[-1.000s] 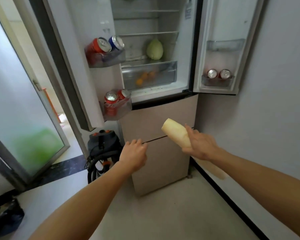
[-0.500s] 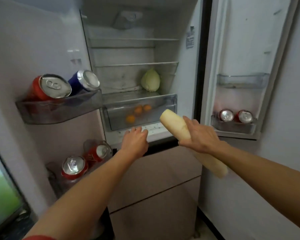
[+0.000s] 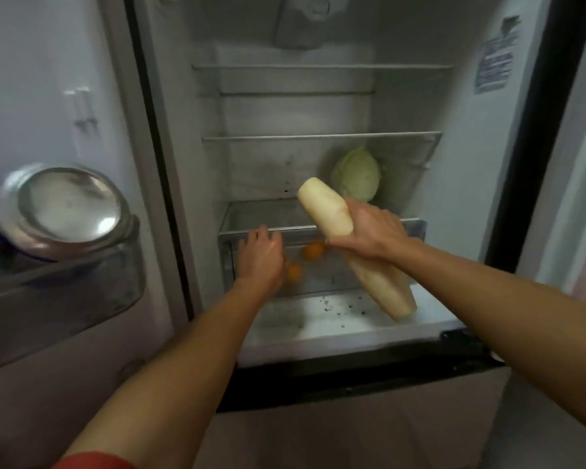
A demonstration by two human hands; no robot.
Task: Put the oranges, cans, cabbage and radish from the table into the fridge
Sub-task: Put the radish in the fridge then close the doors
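Radish (image 3: pixel 381 286): one. Long, smooth, cream-white cylinder with a blunt rounded top. Tilted, top end toward 11 o'clock, lower end toward 5 o'clock. Held in the air in front of the open fridge (image 3: pixel 460 170), not set down.
Right hand (image 3: pixel 369 231): wrapped round the radish's middle, fingers curled over it in a firm grip.
Left hand (image 3: pixel 261 258): holds nothing. Fingers loosely extended against the drawer front, tips at its top rim. Whether they hook the rim cannot be told.
Drawer (image 3: pixel 332 275): one. Clear plastic, boxy, lowest in the compartment, behind both hands.
Oranges (image 3: pixel 313 250): two seen through the drawer front. Round, at 3 o'clock of the left hand.
Cabbage (image 3: pixel 356 176): one. Pale green, rounded, veined leaves. Sits on the shelf (image 3: pixel 251 211) over the drawer, at 12 o'clock of the right hand, behind the radish's top end.
Upper shelves (image 3: pixel 318 136): two, flat, with thin front rails.
Ledge (image 3: pixel 335 309): white, in front of the drawer, speckled with dark crumbs.
Can (image 3: pixel 68 208): one in view. Round silver lid, blurred. Stands in the clear plastic door bin (image 3: pixel 82 292) at 9 o'clock.
Sticker (image 3: pixel 494 59): one, on the right inner wall at 2 o'clock. Print unreadable.
Sleeve (image 3: pixel 92 462): red, at the bottom edge on the left arm.
Change from half a second ago: the view has closed in on the compartment. The radish's top, then level with the drawer, now overlaps the cabbage shelf. The left hand has gone from the ledge up onto the drawer front. Three oranges showed then, two now. Four cans in the left door and two in the right showed then, one now.
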